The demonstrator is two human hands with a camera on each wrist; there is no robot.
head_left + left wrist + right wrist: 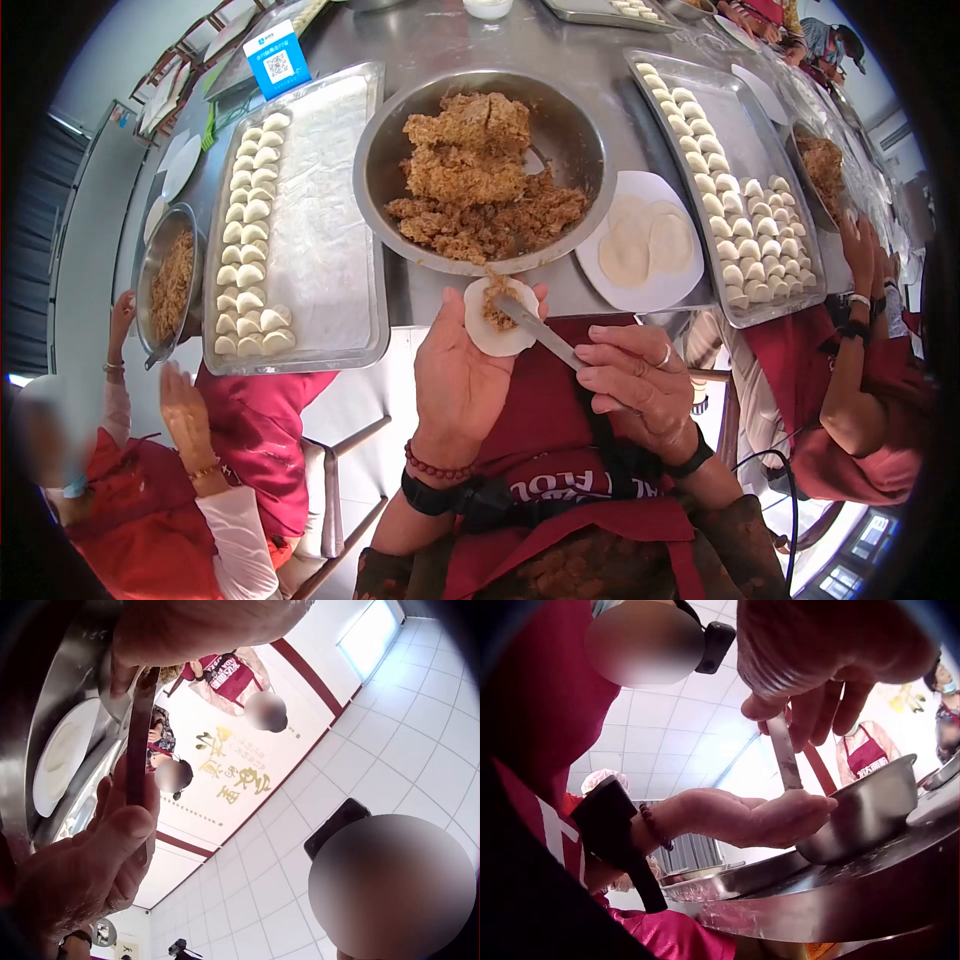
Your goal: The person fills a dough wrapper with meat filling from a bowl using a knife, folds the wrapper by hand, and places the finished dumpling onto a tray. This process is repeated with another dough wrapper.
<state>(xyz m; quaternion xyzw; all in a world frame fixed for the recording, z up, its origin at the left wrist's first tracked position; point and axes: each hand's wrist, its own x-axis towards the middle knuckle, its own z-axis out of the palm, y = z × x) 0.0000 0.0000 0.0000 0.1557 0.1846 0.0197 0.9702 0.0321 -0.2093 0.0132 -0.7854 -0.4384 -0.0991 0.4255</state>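
Observation:
My left hand [462,385], palm up below the big bowl, holds a round dumpling wrapper [484,342] with its fingers cupped under it. Brown crumbly filling [497,305] lies on the wrapper's middle. My right hand [640,380] grips a flat metal filling spatula [545,332], its tip pressed into that filling. In the right wrist view the spatula [784,754] slants down from the right fingers to the cupped left hand [742,817]. Just beyond my hands stands a steel bowl [375,215] of brown filling. The wrapper is hidden in the right wrist view.
Right of the bowl, a white plate [640,295] holds several flat wrappers [628,243]. Trays of folded dumplings stand on the left [330,215] and right [715,80]. A blue QR-code sign [277,62] is behind the left tray. People in red aprons sit on both sides of me.

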